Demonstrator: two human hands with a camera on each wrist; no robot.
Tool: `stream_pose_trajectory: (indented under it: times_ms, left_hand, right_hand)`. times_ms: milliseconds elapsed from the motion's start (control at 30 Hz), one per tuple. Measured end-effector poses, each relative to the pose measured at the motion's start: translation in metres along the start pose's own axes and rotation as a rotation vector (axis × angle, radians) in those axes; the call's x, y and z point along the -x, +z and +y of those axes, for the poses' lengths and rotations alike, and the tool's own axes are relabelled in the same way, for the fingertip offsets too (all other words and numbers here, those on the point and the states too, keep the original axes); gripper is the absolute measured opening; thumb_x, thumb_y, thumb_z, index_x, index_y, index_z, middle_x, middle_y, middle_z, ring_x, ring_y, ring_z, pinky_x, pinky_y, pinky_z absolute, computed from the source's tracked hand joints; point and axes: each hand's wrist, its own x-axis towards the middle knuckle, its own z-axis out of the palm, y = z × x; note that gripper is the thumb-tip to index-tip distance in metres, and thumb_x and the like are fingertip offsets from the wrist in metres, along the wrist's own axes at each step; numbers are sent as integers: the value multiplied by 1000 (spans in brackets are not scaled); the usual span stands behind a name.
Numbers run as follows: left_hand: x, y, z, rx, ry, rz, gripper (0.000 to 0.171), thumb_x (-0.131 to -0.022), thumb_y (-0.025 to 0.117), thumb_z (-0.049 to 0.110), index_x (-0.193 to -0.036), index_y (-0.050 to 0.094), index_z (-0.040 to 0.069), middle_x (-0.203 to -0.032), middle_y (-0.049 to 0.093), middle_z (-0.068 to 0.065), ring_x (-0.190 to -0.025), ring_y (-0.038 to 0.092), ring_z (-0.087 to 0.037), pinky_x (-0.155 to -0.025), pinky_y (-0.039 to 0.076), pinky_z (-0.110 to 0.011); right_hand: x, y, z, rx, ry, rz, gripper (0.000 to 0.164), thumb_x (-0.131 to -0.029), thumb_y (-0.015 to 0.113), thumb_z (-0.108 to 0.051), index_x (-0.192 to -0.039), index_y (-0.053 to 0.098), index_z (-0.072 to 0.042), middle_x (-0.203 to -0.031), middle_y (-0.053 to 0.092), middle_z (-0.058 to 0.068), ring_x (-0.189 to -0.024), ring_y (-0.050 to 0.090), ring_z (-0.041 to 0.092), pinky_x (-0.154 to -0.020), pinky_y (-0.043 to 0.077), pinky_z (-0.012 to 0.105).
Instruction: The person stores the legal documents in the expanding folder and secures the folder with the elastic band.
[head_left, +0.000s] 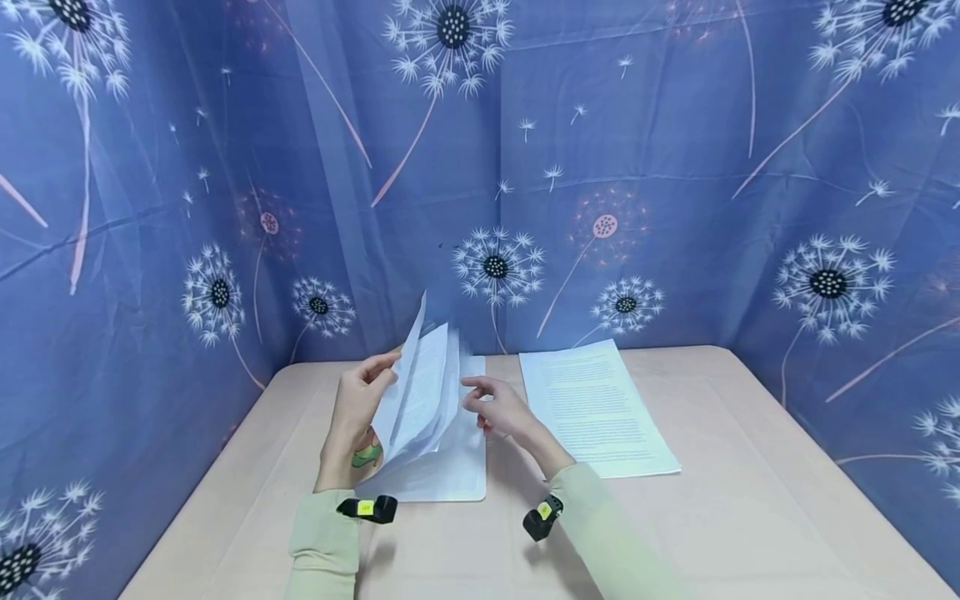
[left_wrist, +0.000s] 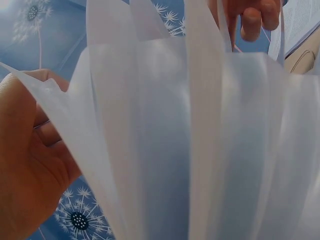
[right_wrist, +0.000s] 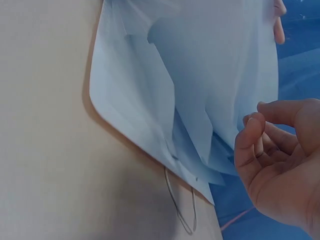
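Note:
A white folder with translucent plastic sleeves lies open on the table, its leaves raised and fanned out. Printed text shows faintly on some leaves. My left hand grips the raised leaves at their left edge, thumb and fingers curled round them. Below that hand a green picture shows on the folder's cover. My right hand hovers just right of the fanned leaves. In the right wrist view its fingers are loosely curled with nothing between them. A thin elastic loop hangs at the folder's edge.
To the right of the folder lies a stack of printed sheets, slightly angled. Both rest on a pale table. Blue curtains with a dandelion print stand behind the table and at both sides.

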Motion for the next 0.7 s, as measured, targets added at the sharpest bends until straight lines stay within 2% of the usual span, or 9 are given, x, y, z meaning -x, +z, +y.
stream_pose_trajectory:
  times_ms: [200, 400, 700]
  left_hand:
    - [-1, -2, 1, -9, -1, -2, 34, -95, 56, 14, -126, 69, 12, -128, 68, -7, -111, 66, -18, -85, 52, -17]
    - [-1, -1, 0, 0, 1, -3, 34, -95, 55, 14, -126, 69, 11, -128, 68, -8, -112, 66, -21, -85, 52, -17]
    - [1, -1, 0, 14, -28, -17, 35, -97, 56, 16, -130, 67, 14, -137, 63, -7, -120, 61, -24, -85, 49, -15]
  right_hand:
    - [7, -15, 4, -19, -13, 16, 45, -95, 59, -8, -139, 55, -4, -99, 59, 11, -55, 51, 12, -51, 46, 28]
    - [14, -31, 11, 19, -38, 48, 41, -95, 60, -8, -136, 57, -3, -99, 61, 13, -54, 51, 11, -50, 48, 29]
    - [27, -61, 21, 55, -23, 91, 40, -96, 59, -9, -136, 58, -5, -103, 62, 14, -58, 53, 12, -50, 48, 26]
